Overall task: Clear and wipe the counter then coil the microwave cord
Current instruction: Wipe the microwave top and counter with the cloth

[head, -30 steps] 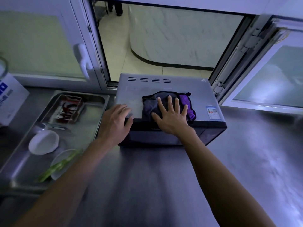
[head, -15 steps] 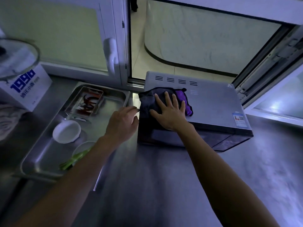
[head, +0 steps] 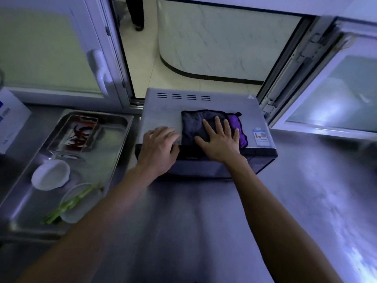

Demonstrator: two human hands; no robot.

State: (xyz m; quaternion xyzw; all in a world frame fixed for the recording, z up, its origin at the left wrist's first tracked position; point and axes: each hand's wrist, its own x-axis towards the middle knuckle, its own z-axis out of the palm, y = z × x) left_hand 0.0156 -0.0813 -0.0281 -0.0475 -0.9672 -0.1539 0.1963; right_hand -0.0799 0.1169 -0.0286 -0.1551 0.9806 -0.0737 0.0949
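Observation:
A grey microwave (head: 204, 103) stands at the back of the steel counter (head: 204, 231), in front of an open window. A folded grey and purple cloth (head: 193, 125) lies on its top. My right hand (head: 220, 137) rests flat on the cloth, fingers spread. My left hand (head: 159, 150) lies on the microwave's front left corner, fingers curled over the top edge. The microwave's cord is out of sight.
A steel tray (head: 120, 144) sits left of the microwave with a small dish of red chillies (head: 77, 133), a white bowl (head: 51, 174) and a plate with green onion (head: 73, 203). A white box (head: 10, 119) stands far left. An open window sash (head: 326, 88) juts in at the right.
My right hand has slid the cloth from the microwave's left side to the middle of its top. My left hand has moved from beside the microwave back onto its front left corner.

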